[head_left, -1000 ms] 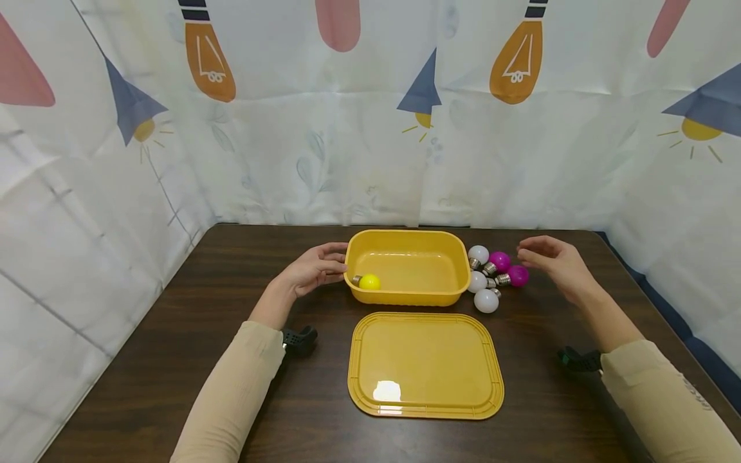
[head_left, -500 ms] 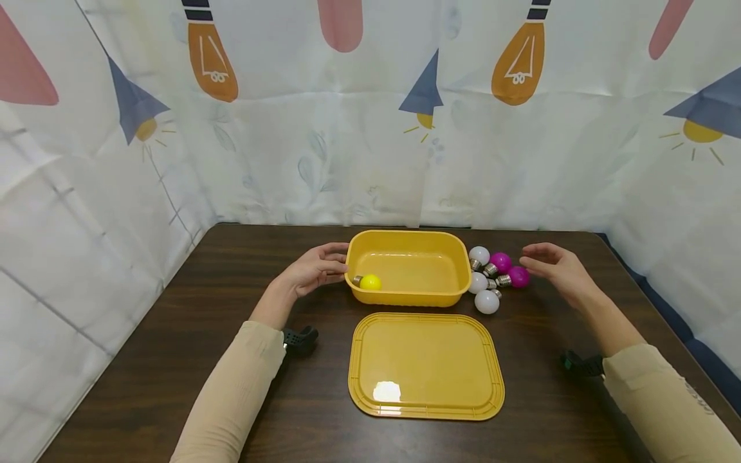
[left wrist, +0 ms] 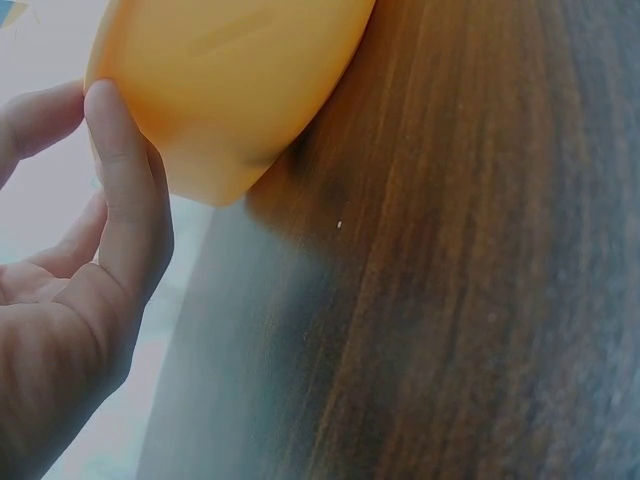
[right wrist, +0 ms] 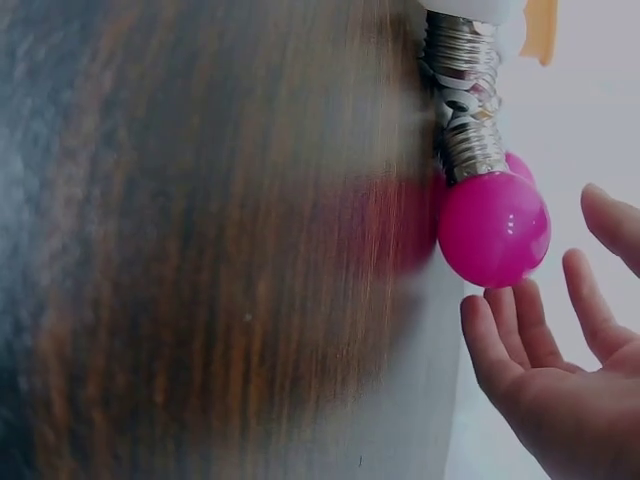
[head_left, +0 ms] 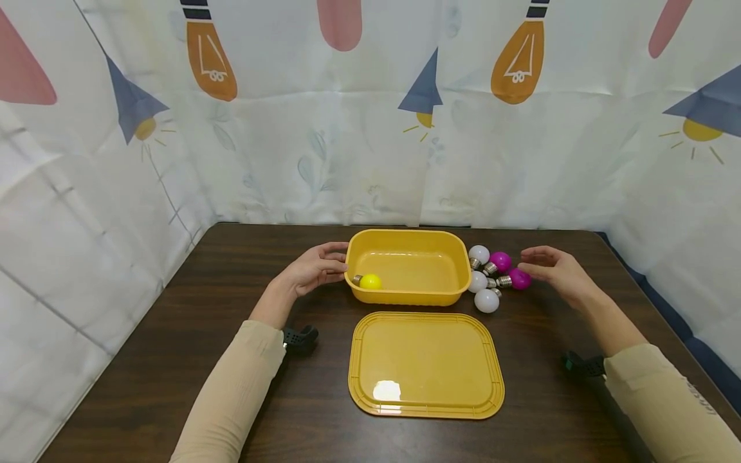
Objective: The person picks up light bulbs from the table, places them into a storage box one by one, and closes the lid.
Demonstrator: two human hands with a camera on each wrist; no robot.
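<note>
My left hand (head_left: 315,267) touches the left end of a yellow plastic bin (head_left: 408,298), its thumb and fingertips right at the rim in the left wrist view. One yellow light bulb (head_left: 371,281) lies inside, in the near left corner. Beside the bin's right end is a cluster of white and magenta bulbs. My right hand (head_left: 556,269) hovers at the cluster's right with fingers loosely bent and nothing between them. Its fingertips are close by a magenta bulb (right wrist: 495,230), whose screw base points away from the hand.
A flat yellow lid (head_left: 426,366) lies on the dark wood table (head_left: 173,360) in front of the bin. Loose white bulbs (head_left: 487,301) sit against the bin's right side. A printed curtain (head_left: 359,161) hangs behind the table.
My right hand has shifted slightly to the right and a little lower beside the magenta bulbs. The left hand, bin and lid have stayed put.
</note>
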